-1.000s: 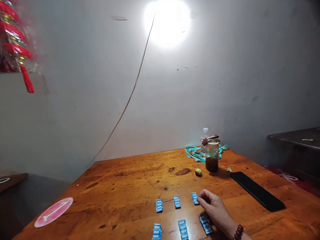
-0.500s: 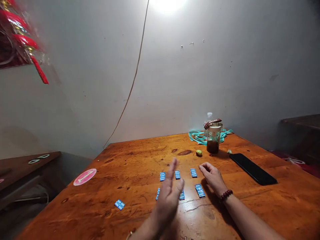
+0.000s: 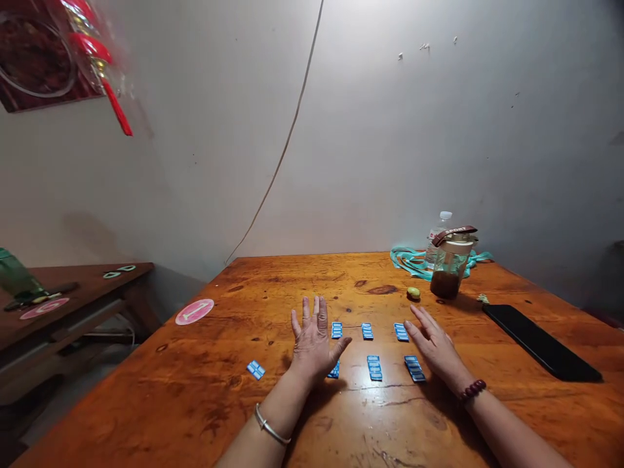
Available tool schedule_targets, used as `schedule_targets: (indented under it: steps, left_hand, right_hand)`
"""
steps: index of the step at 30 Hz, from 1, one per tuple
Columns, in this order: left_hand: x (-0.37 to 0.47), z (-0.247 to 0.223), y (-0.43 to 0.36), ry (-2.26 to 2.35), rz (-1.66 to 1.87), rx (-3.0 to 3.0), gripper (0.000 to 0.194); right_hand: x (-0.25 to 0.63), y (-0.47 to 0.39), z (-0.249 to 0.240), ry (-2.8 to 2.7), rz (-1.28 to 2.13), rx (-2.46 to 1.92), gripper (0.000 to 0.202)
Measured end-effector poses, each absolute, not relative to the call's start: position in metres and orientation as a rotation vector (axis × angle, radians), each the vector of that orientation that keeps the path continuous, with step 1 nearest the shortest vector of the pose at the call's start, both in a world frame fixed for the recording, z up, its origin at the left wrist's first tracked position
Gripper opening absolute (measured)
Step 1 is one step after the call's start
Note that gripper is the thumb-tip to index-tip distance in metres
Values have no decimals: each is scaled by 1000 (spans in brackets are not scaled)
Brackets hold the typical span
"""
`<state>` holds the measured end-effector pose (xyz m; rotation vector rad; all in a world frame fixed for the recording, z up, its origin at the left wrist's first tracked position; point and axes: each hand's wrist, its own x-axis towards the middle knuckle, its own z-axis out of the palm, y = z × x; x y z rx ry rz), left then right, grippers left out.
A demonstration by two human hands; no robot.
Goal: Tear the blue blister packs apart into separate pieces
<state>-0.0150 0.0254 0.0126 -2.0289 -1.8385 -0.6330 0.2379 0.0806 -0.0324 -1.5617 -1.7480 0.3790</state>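
Note:
My left hand (image 3: 312, 344) hovers palm down with its fingers spread, left of the card piles, and holds nothing. Its thumb side partly covers a front pile (image 3: 334, 370). My right hand (image 3: 436, 344) has its fingers extended beside the right-hand piles, its fingertips near the back right pile (image 3: 401, 332). Small blue and white cards lie in two rows; the back row also has a left pile (image 3: 337, 330) and a middle pile (image 3: 367, 331). In front are a middle pile (image 3: 374, 368) and a right pile (image 3: 414, 368). Another blue piece (image 3: 255, 370) lies apart at the left.
Behind the hands on the wooden table (image 3: 273, 279) stand a cup of dark liquid (image 3: 448, 270) and a plastic bottle (image 3: 442, 227) amid teal straps (image 3: 407, 259). A small yellow-green object (image 3: 413, 294) sits nearby. A black phone (image 3: 541, 341) lies right; a pink round sticker (image 3: 195, 312) is left.
The view has shifted, moving the scene's objects. My left hand has moved left off the piles, turned palm down and spread its fingers. The fingers of my right hand have straightened from a pinch.

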Motion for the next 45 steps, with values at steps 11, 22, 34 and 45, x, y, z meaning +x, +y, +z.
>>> schedule_targets:
  steps: [11, 22, 34, 45]
  left_hand:
    - [-23, 6, 30, -1915, -622, -1992, 69]
    - [-36, -15, 32, -2284, -395, -2382, 73]
    - [4, -15, 30, -2071, -423, -2563, 74]
    - [12, -6, 29, -1782, -613, -2877, 48]
  right_hand:
    - [236, 78, -30, -1832, 348, -1647, 56]
    - [225, 61, -25, -2154, 309, -1891, 52]
    - [189, 37, -16, -2400, 422, -1435, 60]
    - [191, 44, -4, -2391, 417, -1303, 41]
